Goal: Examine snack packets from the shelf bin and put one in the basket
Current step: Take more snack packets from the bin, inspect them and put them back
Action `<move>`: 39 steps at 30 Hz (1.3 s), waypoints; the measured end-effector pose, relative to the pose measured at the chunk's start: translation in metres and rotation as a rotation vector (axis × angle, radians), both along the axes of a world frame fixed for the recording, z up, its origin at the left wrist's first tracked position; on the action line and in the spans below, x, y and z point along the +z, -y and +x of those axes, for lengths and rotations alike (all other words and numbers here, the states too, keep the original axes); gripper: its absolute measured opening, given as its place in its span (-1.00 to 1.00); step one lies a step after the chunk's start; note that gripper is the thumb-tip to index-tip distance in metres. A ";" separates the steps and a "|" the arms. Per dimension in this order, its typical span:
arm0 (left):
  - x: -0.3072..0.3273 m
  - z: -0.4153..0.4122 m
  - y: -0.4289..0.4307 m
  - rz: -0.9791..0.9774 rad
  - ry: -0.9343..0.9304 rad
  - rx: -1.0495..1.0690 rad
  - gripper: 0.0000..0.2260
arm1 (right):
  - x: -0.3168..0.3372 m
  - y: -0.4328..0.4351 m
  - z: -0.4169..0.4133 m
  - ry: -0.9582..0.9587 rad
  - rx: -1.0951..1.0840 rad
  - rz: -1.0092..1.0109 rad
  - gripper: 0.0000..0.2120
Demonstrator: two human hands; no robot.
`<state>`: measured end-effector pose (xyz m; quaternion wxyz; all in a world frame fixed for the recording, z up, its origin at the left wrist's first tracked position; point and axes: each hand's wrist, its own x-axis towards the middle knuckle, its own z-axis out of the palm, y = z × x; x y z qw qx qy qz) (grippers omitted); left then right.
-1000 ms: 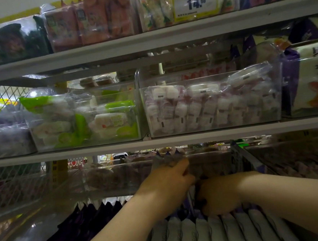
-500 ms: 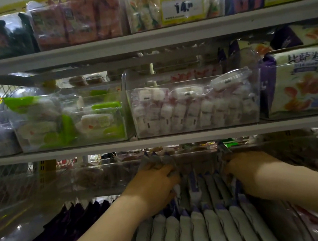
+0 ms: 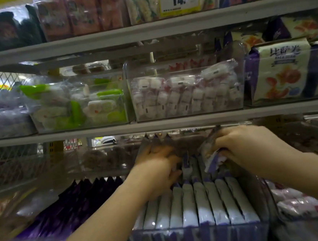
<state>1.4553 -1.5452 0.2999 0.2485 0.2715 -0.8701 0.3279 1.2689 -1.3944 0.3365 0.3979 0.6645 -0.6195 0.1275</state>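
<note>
Head view: I'm looking down into the clear shelf bin (image 3: 198, 237), with both arms reaching in under the shelf (image 3: 36, 139).
Right hand: the right hand (image 3: 245, 145) pinches one purple-and-white snack packet (image 3: 212, 161), raised and tilted above the rest.
Left hand: the left hand (image 3: 157, 166) is tucked into the back of the row of packets (image 3: 200, 203). Its fingers are curled but blurred, so I can't tell if it grips anything.
Packet position: over the bin's rear half, near the left hand but apart from it.
Done: one packet is up for a look, I'd judge.
Left: settle on a packet and drop it in the basket, which is nowhere in shot.
</note>
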 end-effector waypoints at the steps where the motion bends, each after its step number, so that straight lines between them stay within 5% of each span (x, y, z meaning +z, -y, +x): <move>1: -0.003 -0.002 -0.010 0.090 -0.154 -0.084 -0.67 | -0.005 -0.005 0.004 0.063 0.064 -0.030 -0.79; 6: -0.020 -0.013 -0.065 0.700 -1.002 -0.474 -0.74 | -0.056 -0.025 0.022 0.304 0.466 -0.334 -0.82; 9: -0.030 -0.016 -0.088 1.285 -1.241 -0.696 -0.69 | -0.094 -0.034 0.035 0.371 0.601 -0.435 -0.77; 11: -0.040 -0.013 -0.097 1.427 -1.320 -0.737 -0.58 | -0.119 -0.039 0.042 0.417 0.658 -0.460 -0.73; 17: -0.091 -0.003 -0.117 1.082 -1.348 -0.672 -0.30 | -0.171 -0.055 0.058 0.698 0.830 -0.250 -0.61; 21: -0.112 0.004 -0.127 0.898 -1.238 -0.682 -0.29 | -0.186 -0.057 0.072 1.131 0.912 -0.294 -0.60; 27: -0.165 -0.005 -0.139 0.937 -1.118 -0.734 -0.25 | -0.201 -0.049 0.073 1.533 0.777 -0.232 -0.42; 32: -0.203 -0.015 -0.140 1.019 -1.173 -0.746 -0.26 | -0.216 -0.041 0.065 1.701 0.783 -0.190 -0.72; 36: -0.205 -0.016 -0.139 1.098 -1.254 -0.773 -0.60 | -0.225 -0.035 0.063 1.803 0.864 -0.119 -0.85; 39: -0.204 -0.011 -0.138 1.120 -1.315 -0.786 -0.68 | -0.231 -0.035 0.066 1.882 0.939 -0.074 -0.90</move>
